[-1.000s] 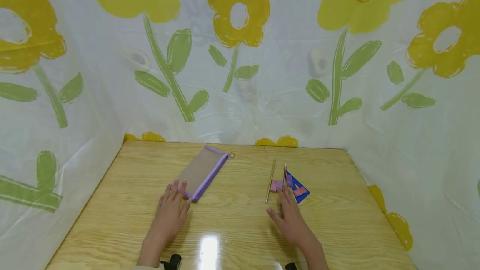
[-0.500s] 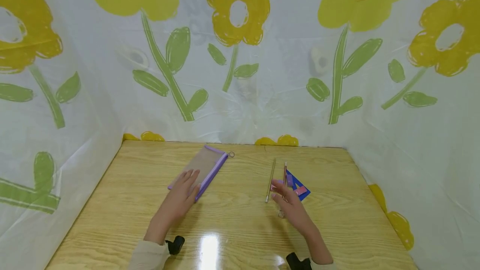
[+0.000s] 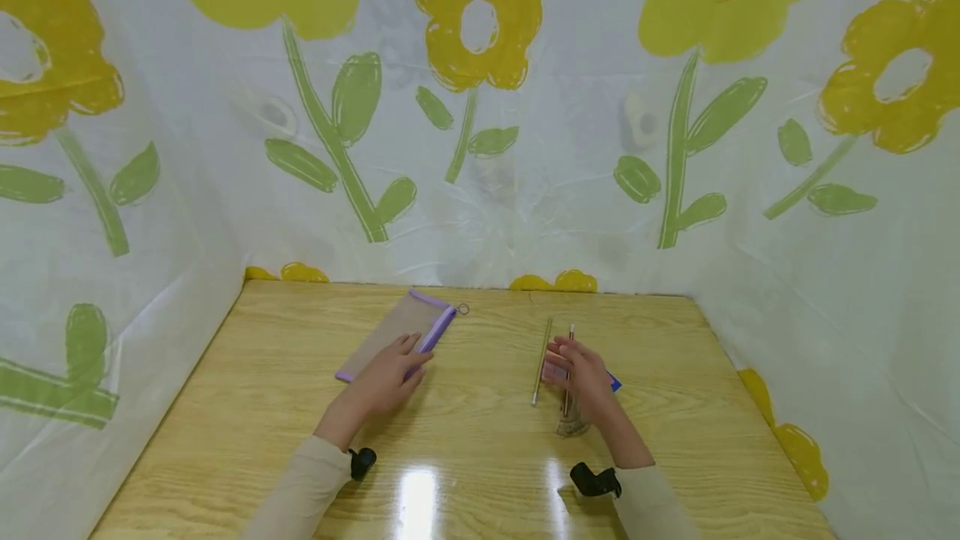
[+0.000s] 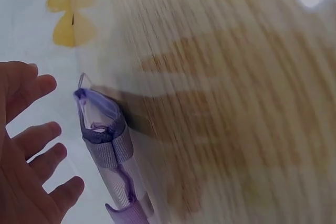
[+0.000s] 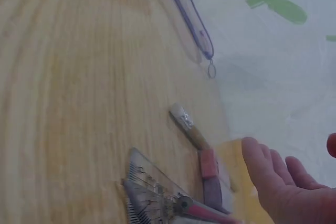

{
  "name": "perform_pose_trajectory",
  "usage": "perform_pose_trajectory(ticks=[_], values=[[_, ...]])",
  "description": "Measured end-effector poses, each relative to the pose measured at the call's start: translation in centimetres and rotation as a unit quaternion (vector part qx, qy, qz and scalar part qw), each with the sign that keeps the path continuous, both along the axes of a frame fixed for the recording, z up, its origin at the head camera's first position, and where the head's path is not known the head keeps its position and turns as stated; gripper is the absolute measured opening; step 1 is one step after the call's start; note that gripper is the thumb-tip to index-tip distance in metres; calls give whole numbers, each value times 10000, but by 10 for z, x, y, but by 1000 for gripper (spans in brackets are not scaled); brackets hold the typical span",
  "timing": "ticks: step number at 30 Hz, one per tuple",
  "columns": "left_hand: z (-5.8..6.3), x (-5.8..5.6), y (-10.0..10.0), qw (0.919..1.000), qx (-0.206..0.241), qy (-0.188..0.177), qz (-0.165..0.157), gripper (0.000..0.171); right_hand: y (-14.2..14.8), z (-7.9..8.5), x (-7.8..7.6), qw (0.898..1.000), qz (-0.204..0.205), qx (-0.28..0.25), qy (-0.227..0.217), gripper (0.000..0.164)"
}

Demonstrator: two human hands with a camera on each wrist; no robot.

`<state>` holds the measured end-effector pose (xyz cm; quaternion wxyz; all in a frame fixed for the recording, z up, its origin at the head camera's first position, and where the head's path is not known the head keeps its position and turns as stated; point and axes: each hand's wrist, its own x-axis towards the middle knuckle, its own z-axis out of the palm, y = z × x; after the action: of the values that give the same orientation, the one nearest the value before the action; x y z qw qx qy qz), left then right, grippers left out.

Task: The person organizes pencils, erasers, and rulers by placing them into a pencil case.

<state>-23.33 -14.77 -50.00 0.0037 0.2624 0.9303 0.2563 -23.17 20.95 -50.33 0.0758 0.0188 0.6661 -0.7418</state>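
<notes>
My left hand (image 3: 382, 382) hovers over the near part of a clear pencil case (image 3: 390, 327) with purple edges and a zip. In the left wrist view its fingers are loosely spread, apart from the case. My right hand (image 3: 591, 382) is held above a group of stationery, fingers loosely bent and holding nothing. Near it lie a gold pencil (image 3: 542, 363), a dark red pencil (image 3: 566, 402) and a blue set square (image 3: 616, 383), mostly hidden by the hand. The right wrist view shows a pink eraser (image 5: 208, 162), a purple eraser (image 5: 212, 192) and a clear, marked measuring tool (image 5: 147, 174).
Everything lies on a wood-grain table (image 3: 465, 440). White cloth walls (image 3: 555, 190) printed with yellow flowers rise along its back and both sides. A small ring (image 3: 463, 309) hangs off the case's far corner. Black wrist cameras (image 3: 594, 482) sit by both sleeves.
My left hand has moved rightward across the pencil case toward its zip edge. The right hand has lifted and turned sideways above the stationery, its fingers bending more. The objects have stayed in place.
</notes>
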Motion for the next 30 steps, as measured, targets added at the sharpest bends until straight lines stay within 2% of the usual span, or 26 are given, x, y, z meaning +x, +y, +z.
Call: perform_pose_trajectory(ticks=[8,15,20,24,30], values=[[-10,-17,6,9982,-585,-150,-39,42,8,-4,-27,9993,31,-277,-259,55],[-20,-25,7,9989,-428,-106,131,43,9,-1,-45,9981,-159,-107,-591,55],[-24,-25,6,9988,-342,-193,298,44,12,-1,-52,9973,-150,94,-717,56],[-25,-26,4,9986,-299,-220,369,47,14,-1,-57,9961,-17,207,-861,57],[-25,-26,5,9991,-347,-90,227,46,13,4,-68,9930,274,299,-1112,61]])
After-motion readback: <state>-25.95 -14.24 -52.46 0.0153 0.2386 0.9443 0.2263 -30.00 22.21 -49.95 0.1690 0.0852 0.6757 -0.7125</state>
